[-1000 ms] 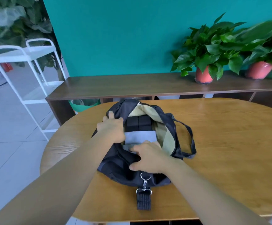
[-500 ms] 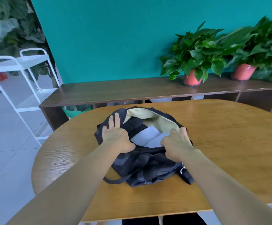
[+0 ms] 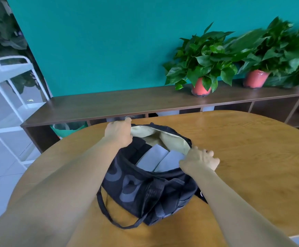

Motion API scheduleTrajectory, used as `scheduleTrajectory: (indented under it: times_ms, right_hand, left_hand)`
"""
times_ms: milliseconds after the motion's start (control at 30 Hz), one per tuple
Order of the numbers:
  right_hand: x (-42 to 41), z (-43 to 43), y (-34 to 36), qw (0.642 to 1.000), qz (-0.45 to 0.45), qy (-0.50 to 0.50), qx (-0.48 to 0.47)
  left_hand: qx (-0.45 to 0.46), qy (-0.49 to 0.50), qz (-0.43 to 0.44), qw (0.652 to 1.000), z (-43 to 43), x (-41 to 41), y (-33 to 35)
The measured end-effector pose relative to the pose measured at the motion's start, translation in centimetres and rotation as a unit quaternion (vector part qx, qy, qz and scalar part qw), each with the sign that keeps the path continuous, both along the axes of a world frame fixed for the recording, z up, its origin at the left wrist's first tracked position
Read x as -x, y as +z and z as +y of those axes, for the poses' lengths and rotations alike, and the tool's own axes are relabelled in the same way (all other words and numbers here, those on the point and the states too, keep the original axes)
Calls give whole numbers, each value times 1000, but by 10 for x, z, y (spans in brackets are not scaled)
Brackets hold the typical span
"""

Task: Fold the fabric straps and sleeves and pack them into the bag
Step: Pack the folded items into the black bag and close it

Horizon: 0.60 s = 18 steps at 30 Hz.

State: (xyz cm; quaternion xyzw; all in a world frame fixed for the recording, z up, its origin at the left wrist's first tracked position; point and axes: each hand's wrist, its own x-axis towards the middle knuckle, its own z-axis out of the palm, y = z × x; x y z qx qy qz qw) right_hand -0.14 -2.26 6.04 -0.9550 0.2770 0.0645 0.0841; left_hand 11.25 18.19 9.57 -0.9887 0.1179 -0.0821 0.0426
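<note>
Bag (image 3: 145,189), black with a cream lining, sits open on the table (image 3: 252,157). Left hand (image 3: 118,132) is curled tight over the bag's far rim; right hand (image 3: 198,161) pinches the bag's right rim, fingers closed on the fabric. Inside the bag lie two folded grey pieces (image 3: 160,160) side by side, dark folded straps (image 3: 136,146) just left of them.

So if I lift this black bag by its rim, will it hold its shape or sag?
Probably sag: the bag looks like soft, creased fabric, and its rim bends where the left hand and right hand grip it. The loose strap would likely dangle. The folded grey pieces inside may shift.
</note>
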Motion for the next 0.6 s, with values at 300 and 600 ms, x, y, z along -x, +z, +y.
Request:
scheduleTrajectory:
  times_ms: [300,600]
  right_hand:
    - [-24,-16,-7,995,-64,-10,82]
    - [-55,-27,4,982,-100,24,159]
  left_hand:
    - [-71,41,56,995,15,-55,-20]
    - [-27,151,63,986,55,-24,-28]
